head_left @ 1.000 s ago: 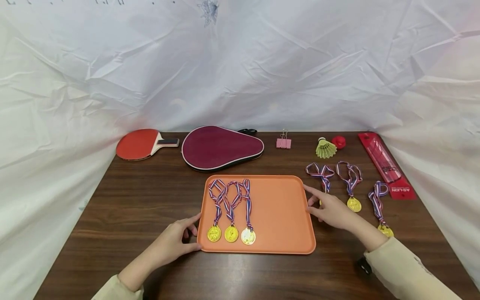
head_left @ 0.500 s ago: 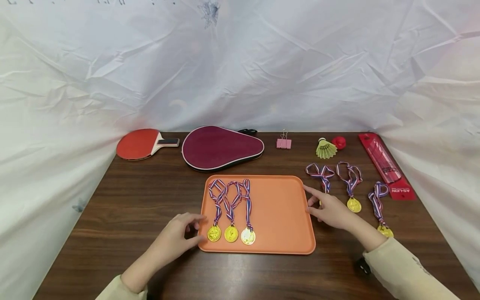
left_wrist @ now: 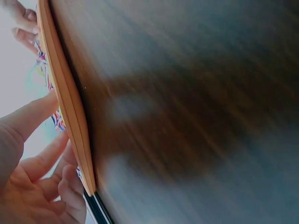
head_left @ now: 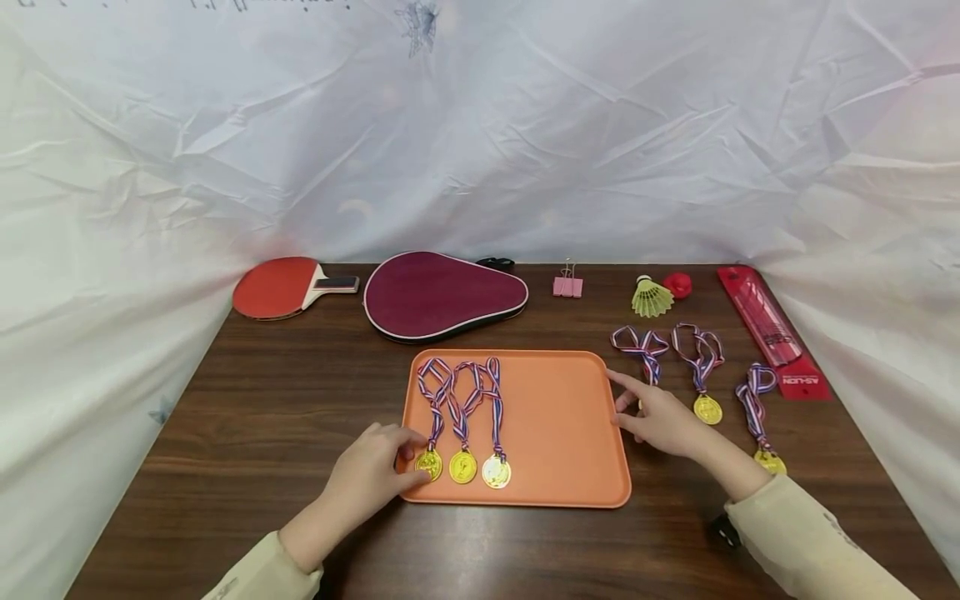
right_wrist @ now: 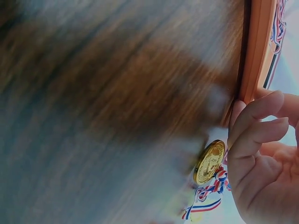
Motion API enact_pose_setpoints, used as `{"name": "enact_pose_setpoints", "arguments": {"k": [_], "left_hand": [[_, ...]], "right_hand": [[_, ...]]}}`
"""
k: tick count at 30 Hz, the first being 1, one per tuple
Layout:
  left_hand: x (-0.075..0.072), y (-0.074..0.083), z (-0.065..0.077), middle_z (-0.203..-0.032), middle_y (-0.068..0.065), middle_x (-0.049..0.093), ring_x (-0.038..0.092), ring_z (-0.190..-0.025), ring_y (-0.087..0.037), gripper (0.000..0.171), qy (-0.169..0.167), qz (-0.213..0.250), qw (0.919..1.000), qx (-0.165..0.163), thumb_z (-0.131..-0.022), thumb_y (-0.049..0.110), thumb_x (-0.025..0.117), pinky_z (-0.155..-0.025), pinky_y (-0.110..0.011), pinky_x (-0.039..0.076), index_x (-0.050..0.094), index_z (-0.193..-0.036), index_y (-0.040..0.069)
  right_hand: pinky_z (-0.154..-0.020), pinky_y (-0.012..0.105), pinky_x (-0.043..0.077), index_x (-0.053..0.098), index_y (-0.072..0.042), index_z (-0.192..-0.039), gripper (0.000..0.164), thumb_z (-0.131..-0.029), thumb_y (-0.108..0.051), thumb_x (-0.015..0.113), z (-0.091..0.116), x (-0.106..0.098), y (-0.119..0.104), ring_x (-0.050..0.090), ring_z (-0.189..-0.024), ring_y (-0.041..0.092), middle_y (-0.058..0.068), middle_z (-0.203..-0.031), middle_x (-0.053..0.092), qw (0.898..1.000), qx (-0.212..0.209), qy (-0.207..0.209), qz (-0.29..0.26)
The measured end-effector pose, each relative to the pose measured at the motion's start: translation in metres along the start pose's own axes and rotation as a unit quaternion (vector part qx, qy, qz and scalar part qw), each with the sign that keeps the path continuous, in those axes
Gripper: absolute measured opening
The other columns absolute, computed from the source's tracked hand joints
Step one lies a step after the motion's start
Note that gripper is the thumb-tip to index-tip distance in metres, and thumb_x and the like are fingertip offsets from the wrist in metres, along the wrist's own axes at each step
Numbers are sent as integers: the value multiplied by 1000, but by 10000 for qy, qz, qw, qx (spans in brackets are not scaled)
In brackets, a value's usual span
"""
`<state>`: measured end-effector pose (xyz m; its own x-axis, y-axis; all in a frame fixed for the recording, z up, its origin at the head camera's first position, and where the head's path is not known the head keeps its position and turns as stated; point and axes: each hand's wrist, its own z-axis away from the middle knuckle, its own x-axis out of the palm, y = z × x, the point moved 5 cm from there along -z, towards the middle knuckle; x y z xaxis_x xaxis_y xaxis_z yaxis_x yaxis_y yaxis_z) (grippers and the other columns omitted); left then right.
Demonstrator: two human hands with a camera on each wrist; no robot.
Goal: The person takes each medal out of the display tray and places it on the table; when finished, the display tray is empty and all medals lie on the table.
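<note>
An orange tray (head_left: 555, 425) lies in the middle of the dark wooden table in the head view. On its left half are three gold medals with striped ribbons, among them the leftmost medal (head_left: 428, 464), the middle medal (head_left: 462, 467) and the right medal (head_left: 497, 472). My left hand (head_left: 371, 467) reaches over the tray's left rim, thumb and forefinger spread around the leftmost medal's edges. The left wrist view shows a gap between thumb and finger above the tray side (left_wrist: 70, 93). My right hand (head_left: 667, 421) rests its fingertips against the tray's right rim, partly hiding a medal behind it.
Right of the tray lie further ribboned medals, one gold medal (head_left: 707, 409) and another (head_left: 770, 462). Along the back are a table tennis bat (head_left: 276, 288), a maroon bat case (head_left: 442, 296), a pink binder clip (head_left: 567, 287), a shuttlecock (head_left: 651, 297) and a red package (head_left: 776, 333).
My left hand has come off the tray's left rim and moved right, over the rim to the leftmost medal. The right hand and tray have stayed in place.
</note>
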<state>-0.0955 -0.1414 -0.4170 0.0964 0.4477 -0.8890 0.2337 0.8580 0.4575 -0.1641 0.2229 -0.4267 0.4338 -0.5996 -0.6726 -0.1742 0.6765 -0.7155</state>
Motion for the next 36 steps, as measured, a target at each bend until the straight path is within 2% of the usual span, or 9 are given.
{"name": "enact_pose_setpoints", "arguments": {"k": [6, 9, 17, 24, 30, 36], "left_hand": [[2, 1, -2, -66, 12, 47, 39, -66, -7, 34, -133, -198, 9992, -310, -56, 39, 83, -53, -24, 35, 65, -80, 21], [2, 0, -2, -65, 12, 46, 39, -65, -7, 32, -158, -206, 9991, -325, -55, 37, 83, -53, -25, 35, 62, -75, 22], [-3, 0, -1, -59, 14, 47, 39, -60, -5, 29, -280, -41, 9991, -315, -60, 26, 82, -52, -23, 34, 57, -74, 23], [-12, -1, -1, -60, 15, 48, 43, -53, -2, 21, -485, 377, 9979, -183, -67, 21, 78, -51, -21, 37, 60, -77, 21], [-24, -5, -4, -63, 12, 52, 45, -52, -5, 15, -553, 1180, 9913, -164, -73, 18, 74, -47, -22, 38, 63, -82, 18], [-45, -15, -7, -68, 8, 54, 44, -51, -9, 12, -282, 1514, 9880, -115, -79, 14, 69, -44, -23, 36, 63, -89, 19]], "right_hand": [[-46, 28, 42, 30, -6, -138, 64, -83, -6, 62, 0, 0, 0, 51, -46, 16, 5, -84, 52, 10000, 15, -24, -51], [-46, 28, 42, 30, -5, -138, 64, -83, -6, 62, -1, 0, -1, 52, -47, 17, 6, -84, 53, 10000, 17, -28, -70], [-46, 28, 41, 30, -6, -139, 64, -83, -7, 62, 0, -1, -1, 52, -48, 18, 5, -84, 53, 10000, 90, -19, -23], [-46, 28, 41, 30, -8, -139, 65, -83, -8, 63, 0, -1, -1, 52, -48, 17, 5, -84, 53, 9999, 114, -22, 20], [-45, 28, 41, 30, -8, -139, 65, -83, -9, 63, 1, -2, 0, 51, -48, 18, 5, -84, 53, 9999, 118, -2, -16], [-45, 28, 41, 30, -8, -139, 65, -83, -9, 63, 1, -2, 0, 52, -48, 19, 5, -84, 54, 9999, 101, -29, -93]]}}
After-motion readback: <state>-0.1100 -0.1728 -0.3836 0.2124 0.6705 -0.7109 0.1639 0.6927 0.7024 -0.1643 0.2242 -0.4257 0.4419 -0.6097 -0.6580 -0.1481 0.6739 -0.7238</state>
